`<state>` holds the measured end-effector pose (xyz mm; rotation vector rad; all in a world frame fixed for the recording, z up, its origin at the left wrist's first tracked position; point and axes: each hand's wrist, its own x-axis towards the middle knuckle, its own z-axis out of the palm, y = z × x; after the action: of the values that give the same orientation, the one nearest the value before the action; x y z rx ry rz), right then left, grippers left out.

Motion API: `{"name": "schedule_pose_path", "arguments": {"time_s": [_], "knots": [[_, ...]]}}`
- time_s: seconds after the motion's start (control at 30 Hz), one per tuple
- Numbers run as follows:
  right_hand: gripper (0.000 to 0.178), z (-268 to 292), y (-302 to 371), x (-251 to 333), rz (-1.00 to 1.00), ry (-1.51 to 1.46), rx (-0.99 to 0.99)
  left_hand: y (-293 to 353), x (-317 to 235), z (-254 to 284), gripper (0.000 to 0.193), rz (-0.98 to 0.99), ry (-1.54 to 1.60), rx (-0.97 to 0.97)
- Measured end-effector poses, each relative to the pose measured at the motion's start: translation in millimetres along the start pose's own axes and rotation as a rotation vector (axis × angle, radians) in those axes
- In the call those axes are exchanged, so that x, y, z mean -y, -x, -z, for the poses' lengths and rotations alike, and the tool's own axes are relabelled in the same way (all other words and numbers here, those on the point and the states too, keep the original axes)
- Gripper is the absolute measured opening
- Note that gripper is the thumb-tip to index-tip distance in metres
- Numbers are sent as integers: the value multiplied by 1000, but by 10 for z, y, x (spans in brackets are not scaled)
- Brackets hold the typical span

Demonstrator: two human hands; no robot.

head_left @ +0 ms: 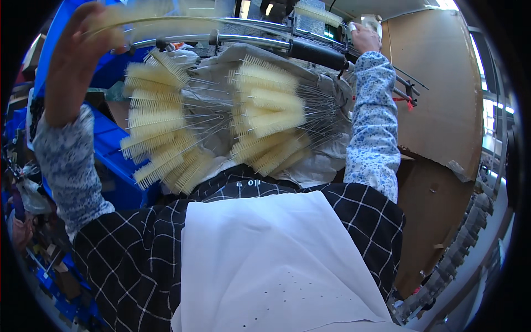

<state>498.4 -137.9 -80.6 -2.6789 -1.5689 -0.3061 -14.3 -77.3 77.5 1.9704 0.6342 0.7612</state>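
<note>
At the upper left, my left hand [83, 52] is raised and smeared by motion, its fingers closed around the end of a long, pale yellow bristle brush [160, 21]. The brush stretches to the right above the metal rods and is blurred too. At the upper right, my right hand [366, 39] is at the machine's end, fingers curled, with white wrapping on a fingertip. What it grips there is hidden. Just left of it, another yellow brush [318, 14] lies on the machine. Two fanned piles of wire-handled brushes, a left pile [157, 119] and a right pile [271, 99], lie before me.
Metal rods [249, 40] with a black roller [318, 54] run across the far side. Grey plastic sheeting [213, 72] lies under the brushes. A blue bin [119, 144] stands at the left, a large cardboard sheet [434, 83] at the right. White cloth [265, 249] covers my lap.
</note>
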Motion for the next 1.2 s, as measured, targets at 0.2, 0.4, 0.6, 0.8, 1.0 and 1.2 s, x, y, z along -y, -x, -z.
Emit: {"name": "schedule_pose_path", "arguments": {"time_s": [0.2,0.4,0.6,0.8,1.0,1.2], "knots": [[26,472,319,-414,209,-445,289,-225,127,-385,24,45,298,285],[37,1293,1017,331,580,-1088,696,-483,130,-1191,28,33,418,314],[29,1105,1292,1253,585,-1301,593,-287,147,-1140,48,196,251,324],[32,344,639,730,231,-187,-190,520,282,-288,68,384,-504,614],[30,160,409,818,214,-87,-143,839,454,-336,53,351,-590,569],[28,108,405,821,257,-112,-172,692,373,-343,33,560,-230,380]]}}
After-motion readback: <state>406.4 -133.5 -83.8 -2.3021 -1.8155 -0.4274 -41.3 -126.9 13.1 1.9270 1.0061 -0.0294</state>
